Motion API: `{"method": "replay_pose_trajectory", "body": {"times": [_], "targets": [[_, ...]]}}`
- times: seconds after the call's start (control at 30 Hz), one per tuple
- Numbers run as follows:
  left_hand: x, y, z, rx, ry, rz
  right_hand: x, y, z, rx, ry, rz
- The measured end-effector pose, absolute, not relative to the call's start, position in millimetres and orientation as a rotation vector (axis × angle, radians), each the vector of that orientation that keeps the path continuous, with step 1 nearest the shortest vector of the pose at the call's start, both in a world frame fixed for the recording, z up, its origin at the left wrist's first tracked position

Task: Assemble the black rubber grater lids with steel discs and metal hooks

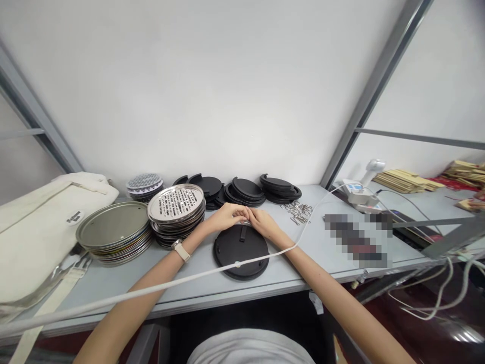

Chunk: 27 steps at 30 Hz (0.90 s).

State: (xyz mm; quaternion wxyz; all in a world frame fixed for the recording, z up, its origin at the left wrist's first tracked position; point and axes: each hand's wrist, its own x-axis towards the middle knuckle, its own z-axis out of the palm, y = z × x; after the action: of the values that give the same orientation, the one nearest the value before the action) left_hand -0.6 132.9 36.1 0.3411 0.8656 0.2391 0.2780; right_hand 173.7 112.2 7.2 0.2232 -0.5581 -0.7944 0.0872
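A round black disc (242, 258) lies flat near the front of the table, with a short black strap (243, 233) at its far edge. My left hand (228, 216) and my right hand (262, 222) meet over that edge, fingers pinched together. A bit of shiny metal shows between the fingertips; it looks like a small metal hook, though it is mostly covered. To the right is a loose pile of small metal hooks (300, 212). Behind my hands sit stacked black discs (247, 188), several with raised curved rims.
Left of my arm stand a stack of patterned round plates (176, 203) and a stack of olive plates (113, 225). A cream bag (41, 222) fills the left end. A white cable (151, 289) crosses in front. A scanner on a stand (369, 172) is at right.
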Motion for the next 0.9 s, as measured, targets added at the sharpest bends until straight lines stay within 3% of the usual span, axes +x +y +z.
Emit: {"method": "replay_pose_trajectory", "body": {"times": [0.9], "targets": [[-5.3,137.1,34.8,2.338,0.662,0.616,174.3,110.8,10.0,-1.380,-2.070,0.227]]}}
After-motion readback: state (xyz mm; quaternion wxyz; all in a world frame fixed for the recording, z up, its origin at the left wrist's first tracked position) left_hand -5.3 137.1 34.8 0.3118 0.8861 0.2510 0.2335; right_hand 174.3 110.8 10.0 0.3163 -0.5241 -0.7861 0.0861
